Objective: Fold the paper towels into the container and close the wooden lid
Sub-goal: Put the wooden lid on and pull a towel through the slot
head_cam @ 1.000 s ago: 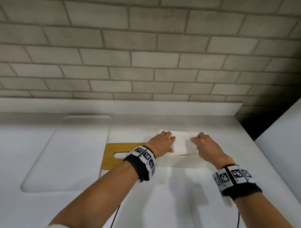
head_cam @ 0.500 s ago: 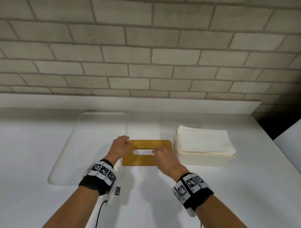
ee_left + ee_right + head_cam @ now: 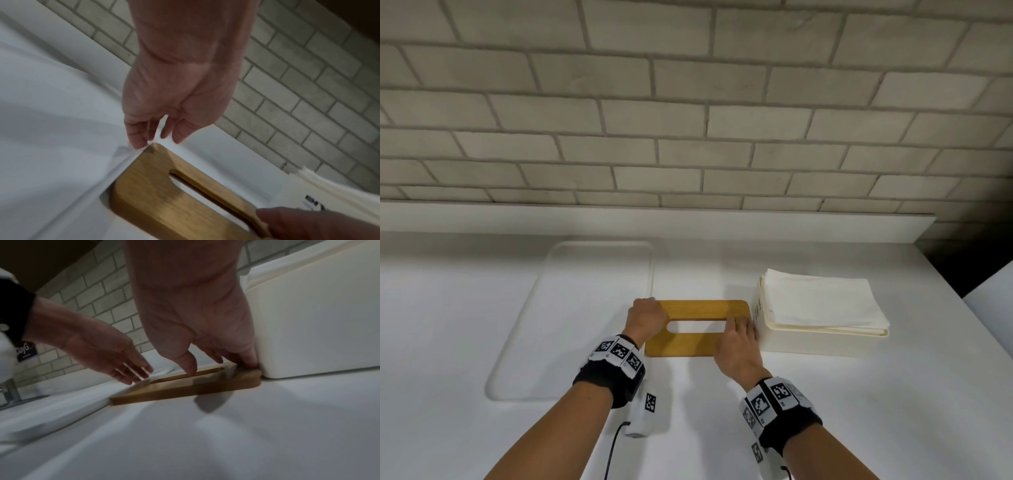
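A wooden lid with a long slot lies flat on the white counter, just left of the white container. A stack of folded paper towels fills the container and stands above its rim. My left hand is at the lid's left end, with straight fingers touching its far corner. At the lid's right end my right hand pinches the wood, thumb at the slot's edge and fingers against the end next to the container.
A shallow recessed drainboard lies left of the lid, whose left end reaches its edge. A raised ledge and a brick wall close the back. A white panel stands at the far right. A tap base is far left.
Both hands left the paper towels in the container and moved left to the wooden lid. They now sit at its two ends, the right hand shifted to the right end.
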Demonstrator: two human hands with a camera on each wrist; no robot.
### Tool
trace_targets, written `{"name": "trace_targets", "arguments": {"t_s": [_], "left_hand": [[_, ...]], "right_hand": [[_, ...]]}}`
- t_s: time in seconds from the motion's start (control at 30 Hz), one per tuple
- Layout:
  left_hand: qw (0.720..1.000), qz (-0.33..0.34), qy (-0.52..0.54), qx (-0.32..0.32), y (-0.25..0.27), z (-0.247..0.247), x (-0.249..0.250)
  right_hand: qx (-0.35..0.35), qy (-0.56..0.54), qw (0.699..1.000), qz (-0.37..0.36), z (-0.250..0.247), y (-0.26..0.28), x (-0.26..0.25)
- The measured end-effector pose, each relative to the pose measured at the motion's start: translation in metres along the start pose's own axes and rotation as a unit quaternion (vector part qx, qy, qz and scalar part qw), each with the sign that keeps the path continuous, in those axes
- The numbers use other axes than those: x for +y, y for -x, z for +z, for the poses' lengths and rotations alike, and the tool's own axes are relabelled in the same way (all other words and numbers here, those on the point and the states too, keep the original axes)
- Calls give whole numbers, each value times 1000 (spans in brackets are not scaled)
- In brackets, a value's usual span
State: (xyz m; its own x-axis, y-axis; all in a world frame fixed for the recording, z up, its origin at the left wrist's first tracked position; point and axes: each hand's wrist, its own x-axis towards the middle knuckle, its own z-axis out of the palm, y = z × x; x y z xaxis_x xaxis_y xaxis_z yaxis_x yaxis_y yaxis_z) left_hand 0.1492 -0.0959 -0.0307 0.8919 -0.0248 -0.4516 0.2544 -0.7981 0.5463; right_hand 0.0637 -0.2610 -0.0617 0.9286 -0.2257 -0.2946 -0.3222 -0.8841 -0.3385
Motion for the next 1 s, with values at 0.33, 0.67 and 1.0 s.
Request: {"name": "trace_targets", "arguments": {"t_s": [0.33, 0.67, 1.0], "left_hand": [[977, 31, -208, 13, -25, 8, 8], [997, 51, -33, 57, -21, -10, 7], [925, 33, 371, 76, 17, -60, 18]], "right_hand": [[-46, 94, 992, -72, 1, 5, 17], [55, 37, 994, -90, 6, 6, 14], [92, -147, 976, -129, -21, 14, -8]]}}
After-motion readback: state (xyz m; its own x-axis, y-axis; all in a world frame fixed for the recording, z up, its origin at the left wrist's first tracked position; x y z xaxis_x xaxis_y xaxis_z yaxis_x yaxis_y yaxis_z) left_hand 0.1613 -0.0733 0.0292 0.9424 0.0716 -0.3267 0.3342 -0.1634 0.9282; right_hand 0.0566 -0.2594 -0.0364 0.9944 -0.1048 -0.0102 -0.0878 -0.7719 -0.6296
